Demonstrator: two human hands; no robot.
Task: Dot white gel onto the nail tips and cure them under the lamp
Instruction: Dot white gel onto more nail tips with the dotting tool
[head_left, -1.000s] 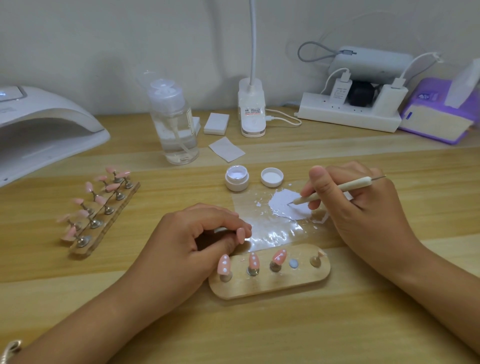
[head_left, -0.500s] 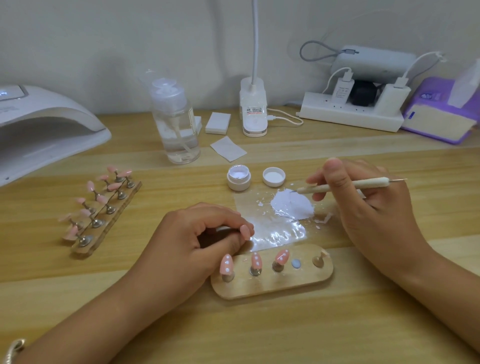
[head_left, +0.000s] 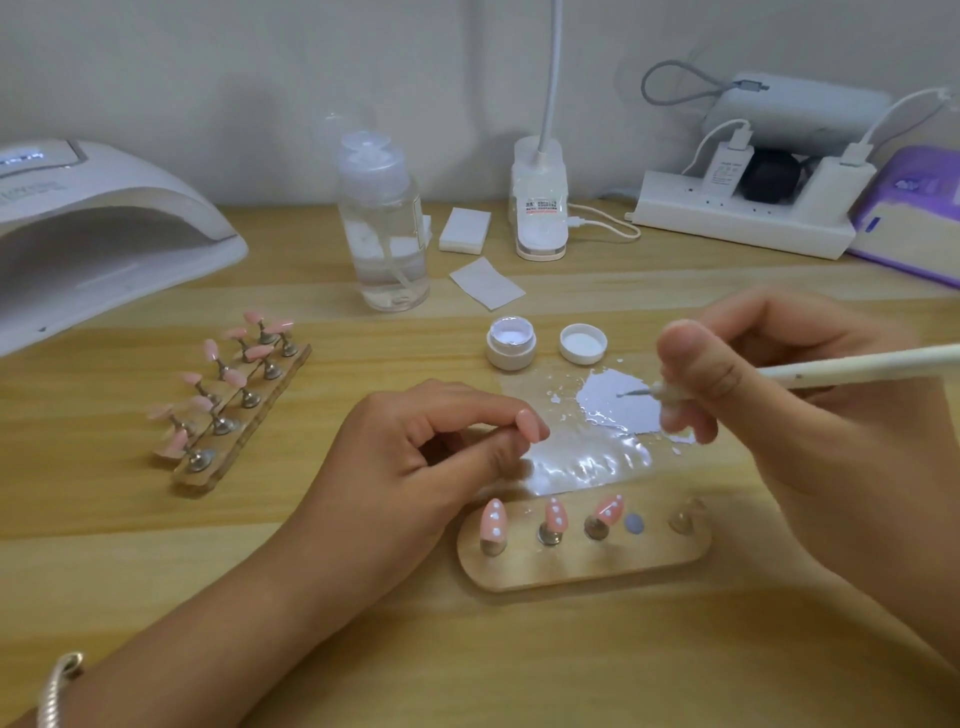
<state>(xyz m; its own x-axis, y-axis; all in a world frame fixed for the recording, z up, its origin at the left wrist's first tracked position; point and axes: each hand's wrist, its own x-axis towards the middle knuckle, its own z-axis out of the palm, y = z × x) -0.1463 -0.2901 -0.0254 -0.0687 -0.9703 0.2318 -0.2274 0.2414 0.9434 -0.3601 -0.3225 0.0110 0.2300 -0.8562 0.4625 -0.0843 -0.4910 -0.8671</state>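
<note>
Right hand (head_left: 779, 415) pinches the tool (head_left: 857, 366), which lies 3-to-9 and points to 9 o'clock over the gel (head_left: 618, 415). Left hand (head_left: 415, 467) pinches a nail tip (head_left: 534, 426).

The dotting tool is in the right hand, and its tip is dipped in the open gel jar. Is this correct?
Not quite. The head view shows the right hand holding the dotting tool, but its tip is over the white gel patch on the film, not in the open gel jar.
</note>
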